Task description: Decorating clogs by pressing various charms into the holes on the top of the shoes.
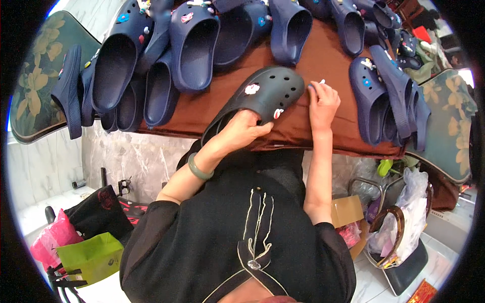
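A dark clog (268, 88) with round vent holes sits tilted over the brown cloth, its toe pointing away to the right. My left hand (240, 130) reaches into its opening, the thumb staying outside, and grips it; the inner fingers are hidden. Two decorations show on the clog: a white and pink charm (252, 89) and a white and red charm (278, 113) by my thumb. Just right of the toe, my right hand (324, 106) is closed, with a small white charm (322, 82) poking out at the fingertips. Its shape is too small to make out.
Navy clogs (197, 55) crowd the far and left sides of the brown cloth (232, 103); more navy clogs (371, 96) stand at the right. Below are a green bag (93, 257) at left and a handled bag (404, 227) with plastic at right.
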Available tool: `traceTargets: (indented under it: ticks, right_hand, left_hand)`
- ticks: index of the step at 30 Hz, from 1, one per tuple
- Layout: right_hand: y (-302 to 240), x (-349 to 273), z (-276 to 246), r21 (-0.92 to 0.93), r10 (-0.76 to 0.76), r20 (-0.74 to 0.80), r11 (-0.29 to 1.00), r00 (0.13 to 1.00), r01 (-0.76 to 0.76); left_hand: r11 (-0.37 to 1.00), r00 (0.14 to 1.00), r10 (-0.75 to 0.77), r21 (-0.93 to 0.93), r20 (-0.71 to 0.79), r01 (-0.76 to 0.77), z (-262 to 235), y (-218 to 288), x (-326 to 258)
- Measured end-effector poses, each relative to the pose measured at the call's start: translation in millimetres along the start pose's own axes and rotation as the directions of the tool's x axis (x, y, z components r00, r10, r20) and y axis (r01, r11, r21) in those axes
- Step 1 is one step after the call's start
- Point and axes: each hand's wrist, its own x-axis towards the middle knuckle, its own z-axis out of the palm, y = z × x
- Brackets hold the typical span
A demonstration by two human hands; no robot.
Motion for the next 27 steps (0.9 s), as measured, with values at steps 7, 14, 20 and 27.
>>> traceTargets:
  ticks: [7, 14, 20, 27]
  right_hand:
    - [-49.9, 2.6, -30.6, 0.524, -0.165, 0.199, 0.851, 0.966, 0.038]
    - [-62.0, -12.8, -13.3, 0.501, -0.357, 0.277, 0.846, 0.892, 0.183]
    - [-72.9, -19.5, -1.0, 0.513, -0.267, 0.202, 0.849, 0.942, 0.131]
    - [-86.7, -15.1, 1.2, 0.557, -0.141, 0.086, 0.827, 0.986, 0.07]
  left_hand:
    - [0.958, 0.975, -0.071, -0.286, -0.209, 0.008, 10.7, 3.4, -12.8]
    - [0.968, 0.985, -0.113, -0.236, -0.131, 0.079, 5.7, 8.2, -13.3]
    - [0.976, 0.984, -0.115, -0.199, -0.136, 0.087, 2.7, -1.8, -7.9]
    - [0.973, 0.98, -0.114, -0.216, -0.163, 0.077, 5.1, -6.4, -4.9]
